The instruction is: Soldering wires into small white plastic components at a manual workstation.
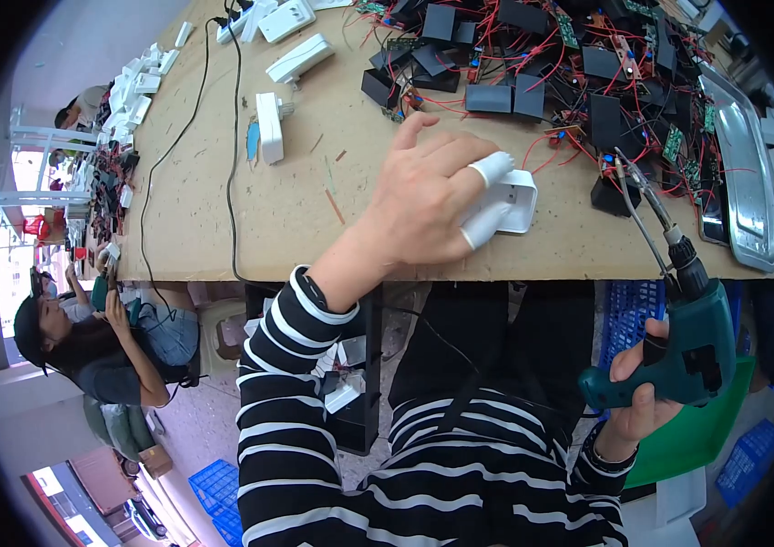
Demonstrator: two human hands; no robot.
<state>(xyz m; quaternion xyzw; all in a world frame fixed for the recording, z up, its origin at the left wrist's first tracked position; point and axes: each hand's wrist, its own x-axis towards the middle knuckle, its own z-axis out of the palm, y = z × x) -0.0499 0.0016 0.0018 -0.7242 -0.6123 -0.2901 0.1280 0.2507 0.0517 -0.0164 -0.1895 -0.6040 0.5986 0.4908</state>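
Observation:
My left hand [428, 196], white covers on two of its fingers, grips a small white plastic casing [522, 205] near the table's front edge. Part of that casing is hidden under the fingers. In my right hand [644, 401] is a green pistol-shaped soldering gun [701, 342], held at the front right with its thin metal tip pointing away from me. The tip reaches over the edge of a heap of black boxes, red wires and small circuit boards [587, 64]. Next to the tip lies a black box [615, 196] with wires.
White plug-like casings [270, 128] lie at the back left of the brown tabletop [186, 182], beside black cables. A metal tray [751, 173] stands at the right edge. Below it are a green bin [706, 428] and a blue basket [628, 310]. Another person [123, 337] works at the left.

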